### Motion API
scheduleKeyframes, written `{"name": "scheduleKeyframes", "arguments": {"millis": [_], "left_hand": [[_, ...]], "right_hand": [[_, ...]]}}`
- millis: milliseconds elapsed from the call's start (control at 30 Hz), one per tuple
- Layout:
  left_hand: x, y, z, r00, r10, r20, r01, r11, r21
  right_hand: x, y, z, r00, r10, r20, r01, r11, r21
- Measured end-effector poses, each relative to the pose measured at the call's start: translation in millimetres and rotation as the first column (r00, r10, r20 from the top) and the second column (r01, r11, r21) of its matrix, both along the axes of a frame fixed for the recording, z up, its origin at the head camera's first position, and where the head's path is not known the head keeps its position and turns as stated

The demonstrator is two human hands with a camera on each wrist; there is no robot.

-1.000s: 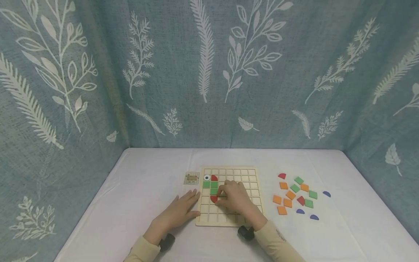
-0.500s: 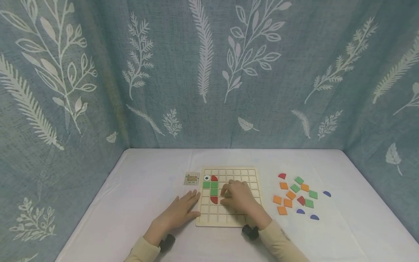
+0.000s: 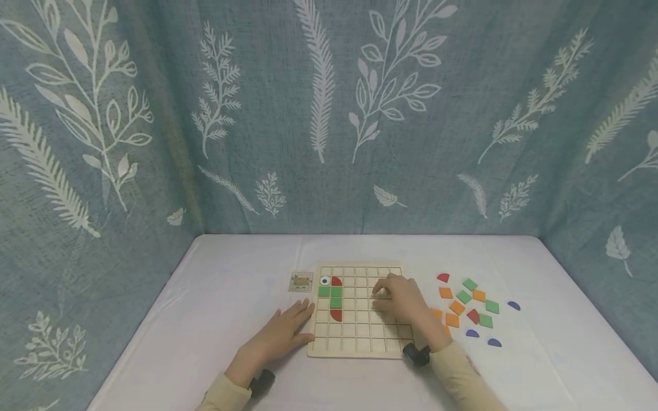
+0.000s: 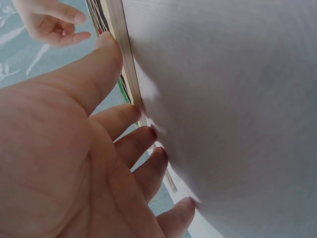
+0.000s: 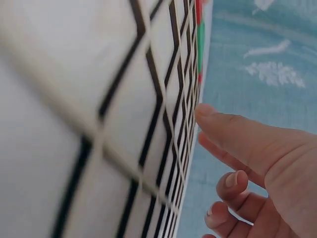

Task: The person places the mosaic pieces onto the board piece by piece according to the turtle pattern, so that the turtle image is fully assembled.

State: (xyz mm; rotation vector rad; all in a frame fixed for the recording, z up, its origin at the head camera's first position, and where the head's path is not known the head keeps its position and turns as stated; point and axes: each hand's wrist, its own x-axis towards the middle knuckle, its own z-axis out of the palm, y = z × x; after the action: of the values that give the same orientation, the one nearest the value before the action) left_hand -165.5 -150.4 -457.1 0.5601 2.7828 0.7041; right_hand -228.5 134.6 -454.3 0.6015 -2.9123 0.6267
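A wooden grid board (image 3: 362, 343) lies on the table. On its left part sit a white eye tile (image 3: 325, 281), a red quarter-circle tile (image 3: 336, 281), several green square tiles (image 3: 336, 302) and a lower red quarter-circle tile (image 3: 336, 315). My left hand (image 3: 283, 334) lies with fingers extended, and its fingertips touch the board's left edge; the left wrist view shows the thumb (image 4: 106, 49) against that edge. Above the board's right half hovers my right hand (image 3: 406, 299), fingers loosely bent. In the right wrist view, nothing shows between its thumb (image 5: 208, 111) and fingers.
A small picture card (image 3: 301, 281) lies beside the board's upper left corner. Right of the board are scattered orange squares (image 3: 452, 320), green squares (image 3: 492, 307), red quarter-circles (image 3: 443, 278) and blue half-circles (image 3: 494, 342). A patterned curtain (image 3: 329, 142) hangs behind the white table (image 3: 226, 274).
My right hand has left the lower red quarter-circle tile and moved right across the board, leaving that tile in its grid cell. My left hand has stayed at the edge.
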Motion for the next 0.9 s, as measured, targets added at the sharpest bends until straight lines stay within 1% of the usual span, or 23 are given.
{"name": "scheduleKeyframes", "arguments": {"millis": [233,333,467,600,700,900], "left_hand": [[0.1,-1.5,-2.3,1.0,-0.01,-0.01,0.01,1.0,0.011],[0.0,-2.1,-2.7,1.0,-0.013,-0.016,0.014,1.0,0.011],[0.1,-2.3,-2.2,1.0,-0.016,-0.02,0.017,1.0,0.011],[-0.7,-2.1,-3.1,1.0,-0.019,-0.023,0.019,1.0,0.001],[-1.0,-1.8,-3.8,1.0,-0.015,-0.017,0.015,1.0,-0.006],[-0.7,-1.4,-3.6,1.0,-0.011,-0.014,0.011,1.0,0.0]], "right_hand": [[-12.4,28,7.6,0.993,-0.105,0.054,0.106,0.994,-0.011],[-16.2,41,10.1,0.988,-0.135,0.069,0.137,0.99,-0.018],[-19.0,57,11.9,0.98,-0.186,0.076,0.187,0.982,0.002],[-21.4,74,11.5,0.976,-0.206,0.068,0.205,0.978,0.024],[-24.2,86,10.0,0.977,-0.207,0.058,0.204,0.978,0.043],[-28.4,108,6.7,0.97,-0.241,0.031,0.238,0.968,0.084]]}}
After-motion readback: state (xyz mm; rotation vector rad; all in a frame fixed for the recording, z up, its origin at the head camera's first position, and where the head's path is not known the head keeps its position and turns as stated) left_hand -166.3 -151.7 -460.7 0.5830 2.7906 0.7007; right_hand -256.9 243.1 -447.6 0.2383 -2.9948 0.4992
